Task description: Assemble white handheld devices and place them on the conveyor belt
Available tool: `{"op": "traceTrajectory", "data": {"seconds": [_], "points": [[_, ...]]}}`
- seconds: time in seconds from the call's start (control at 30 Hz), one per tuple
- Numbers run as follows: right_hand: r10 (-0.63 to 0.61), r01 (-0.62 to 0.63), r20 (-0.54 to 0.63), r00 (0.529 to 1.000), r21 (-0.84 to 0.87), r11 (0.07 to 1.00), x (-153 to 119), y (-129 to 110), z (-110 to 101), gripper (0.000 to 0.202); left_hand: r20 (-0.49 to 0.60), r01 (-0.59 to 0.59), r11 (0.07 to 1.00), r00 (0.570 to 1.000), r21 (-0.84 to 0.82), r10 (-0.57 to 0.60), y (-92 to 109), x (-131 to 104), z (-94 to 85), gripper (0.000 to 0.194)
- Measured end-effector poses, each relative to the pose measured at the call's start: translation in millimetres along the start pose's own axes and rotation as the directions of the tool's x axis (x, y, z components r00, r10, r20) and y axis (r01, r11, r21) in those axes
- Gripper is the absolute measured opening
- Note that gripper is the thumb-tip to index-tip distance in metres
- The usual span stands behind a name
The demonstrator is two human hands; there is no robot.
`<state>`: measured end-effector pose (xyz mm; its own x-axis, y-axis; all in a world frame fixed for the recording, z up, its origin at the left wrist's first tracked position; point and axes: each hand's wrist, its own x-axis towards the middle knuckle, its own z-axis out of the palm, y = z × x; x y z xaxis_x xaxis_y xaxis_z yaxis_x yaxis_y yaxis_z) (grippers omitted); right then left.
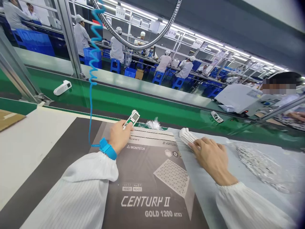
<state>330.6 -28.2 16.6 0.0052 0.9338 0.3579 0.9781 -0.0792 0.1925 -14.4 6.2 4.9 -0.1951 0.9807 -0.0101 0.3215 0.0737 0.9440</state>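
Observation:
My left hand [120, 135], with a blue wrist strap [108, 149], grips a small white device [132, 118] whose grey screen and green circuit board face up. It is held over the far edge of a dark printed box [143, 171]. To the right, my right hand [211, 154] has its fingers on a stack of white plastic parts [187, 136], beside the box's far right corner. Crumpled clear plastic [154, 124] lies between the hands, just past the box.
A green conveyor [147, 106] runs across beyond the bench, carrying a white device [63, 88] and a white part [216, 117]. A bag of small parts [262, 165] lies right. A blue coiled cord [91, 108] hangs left. A person [283, 95] sits at far right.

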Motion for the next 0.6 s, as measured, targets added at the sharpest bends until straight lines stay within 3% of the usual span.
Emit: {"op": "traceTrajectory", "data": {"seconds": [0.1,0.17,0.27,0.37,0.47,0.53,0.6], "points": [[0.046,-0.069,0.073,0.996,0.357,0.932,6.8,-19.3,-20.4,0.030,0.112,0.034,0.983,0.994,-0.183,-0.013,2.4,-3.4,3.7,0.026],[-0.042,-0.133,0.245,0.969,0.655,0.744,14.1,-46.4,-34.8,0.031,0.180,0.055,0.965,0.984,-0.255,-0.009,4.0,-6.1,6.3,0.032],[-0.327,-0.263,0.391,0.860,0.890,0.372,20.4,-102.1,-44.6,0.035,0.264,0.075,0.950,0.964,-0.304,0.008,4.8,-8.6,9.1,0.042],[-0.496,-0.387,0.386,0.778,0.916,0.104,21.0,-152.6,-38.6,0.040,0.268,0.121,0.945,0.963,-0.304,-0.037,2.0,-6.7,9.4,0.039],[-0.570,-0.543,0.402,0.717,0.834,-0.096,19.3,-173.8,-25.5,0.047,0.119,0.173,0.959,0.982,-0.225,-0.149,-2.8,-0.3,6.8,0.027],[-0.559,-0.608,0.399,0.727,0.752,-0.254,18.0,-172.2,-15.5,0.050,-0.008,0.183,0.964,0.982,-0.192,-0.188,-5.4,4.2,4.4,0.020],[-0.491,-0.606,0.405,0.772,0.701,-0.375,17.4,-166.2,-5.1,0.060,-0.099,0.178,0.966,0.975,-0.189,-0.199,-6.3,7.0,2.7,0.019]]}}
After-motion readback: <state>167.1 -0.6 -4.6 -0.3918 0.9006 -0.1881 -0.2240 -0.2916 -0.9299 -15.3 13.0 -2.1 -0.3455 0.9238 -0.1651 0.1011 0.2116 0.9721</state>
